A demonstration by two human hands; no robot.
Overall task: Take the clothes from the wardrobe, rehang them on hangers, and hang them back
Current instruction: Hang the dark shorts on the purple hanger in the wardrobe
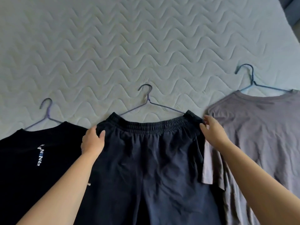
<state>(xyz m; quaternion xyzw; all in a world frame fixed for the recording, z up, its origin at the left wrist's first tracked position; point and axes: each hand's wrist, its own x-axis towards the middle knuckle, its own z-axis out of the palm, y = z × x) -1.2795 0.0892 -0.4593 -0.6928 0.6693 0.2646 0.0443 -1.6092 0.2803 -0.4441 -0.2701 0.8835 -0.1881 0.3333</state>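
Dark navy shorts lie flat on the bed, their elastic waistband over a thin blue wire hanger whose hook points away from me. My left hand grips the waistband's left end. My right hand pinches the waistband's right end. To the left lies a black T-shirt with white lettering on its own hanger. On the right, a grey T-shirt rests on a third hanger.
A pale quilted mattress with a wavy stitch pattern fills the area beyond the clothes. Its right edge runs diagonally at the top right, beside a dark blue-grey piece of furniture.
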